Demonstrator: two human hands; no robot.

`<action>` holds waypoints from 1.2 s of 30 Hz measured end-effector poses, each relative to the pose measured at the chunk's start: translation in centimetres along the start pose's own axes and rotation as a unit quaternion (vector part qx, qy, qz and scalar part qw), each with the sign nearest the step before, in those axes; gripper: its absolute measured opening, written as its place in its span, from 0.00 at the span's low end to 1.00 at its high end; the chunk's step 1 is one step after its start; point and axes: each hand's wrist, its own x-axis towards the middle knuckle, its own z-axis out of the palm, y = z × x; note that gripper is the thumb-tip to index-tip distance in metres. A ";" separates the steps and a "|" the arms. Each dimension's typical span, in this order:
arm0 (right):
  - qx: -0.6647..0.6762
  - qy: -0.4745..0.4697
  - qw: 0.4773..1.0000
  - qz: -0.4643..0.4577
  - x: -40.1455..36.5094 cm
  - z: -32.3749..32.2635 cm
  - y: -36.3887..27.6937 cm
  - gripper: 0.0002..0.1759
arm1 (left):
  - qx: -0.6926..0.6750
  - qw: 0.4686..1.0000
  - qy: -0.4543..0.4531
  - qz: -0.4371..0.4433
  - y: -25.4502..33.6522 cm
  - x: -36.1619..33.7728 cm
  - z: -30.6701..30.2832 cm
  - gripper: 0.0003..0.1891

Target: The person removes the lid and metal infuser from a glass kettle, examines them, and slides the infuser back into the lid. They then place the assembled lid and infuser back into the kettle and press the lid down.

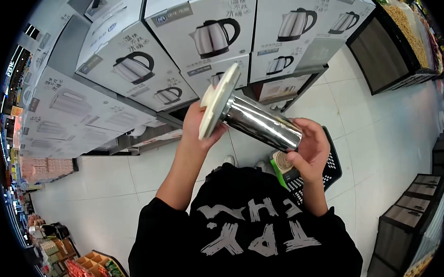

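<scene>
Tilted in front of my chest is a shiny metal cylinder (263, 119) with a wide, flat cream-coloured piece (219, 106) across its upper left end; what kind of article it is I cannot tell. My left hand (195, 122) grips the cream piece from behind, its fingers partly hidden by it. Around the lower right end of the cylinder curls my right hand (311, 147), thumb on the near side and fingers on the far side. Below it, a black perforated basket (334, 158) contains a green package with a round picture (283, 161).
Stacked kettle boxes (202, 28) stand directly ahead and continue to the left. Beneath them runs a grey shelf (306, 88). A dark bin (384, 49) heaped with nuts or grain is at right. Dark cabinets (408, 214) stand lower right, and a produce stand (96, 272) lower left.
</scene>
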 end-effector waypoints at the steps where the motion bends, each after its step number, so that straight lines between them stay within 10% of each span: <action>1: 0.007 0.010 1.000 -0.020 -0.2 -0.1 0.4 0.36 | -0.010 0.999 0.049 0.021 -0.3 0.2 -0.1 0.17; 8: 0.035 0.056 0.997 -0.029 -0.5 0.8 0.9 0.37 | -0.119 0.989 -0.068 -0.062 -2.1 0.9 -2.5 0.17; 10: 0.034 0.068 0.997 -0.018 -0.5 1.2 0.8 0.37 | -0.105 0.989 0.085 -0.054 -3.3 0.3 -1.2 0.14; 16: -0.060 0.102 0.992 -0.053 -0.5 2.6 1.4 0.36 | -0.333 0.918 0.047 -0.212 -7.1 0.0 -6.0 0.09; 24: -0.288 0.046 0.946 -0.139 -0.8 1.9 2.0 0.27 | -0.304 0.934 0.047 -0.180 -7.5 -0.3 -6.2 0.09; 36: -0.235 0.075 0.960 -0.134 -1.7 2.7 2.4 0.36 | -0.225 0.960 0.008 -0.165 -7.6 -0.8 -5.5 0.09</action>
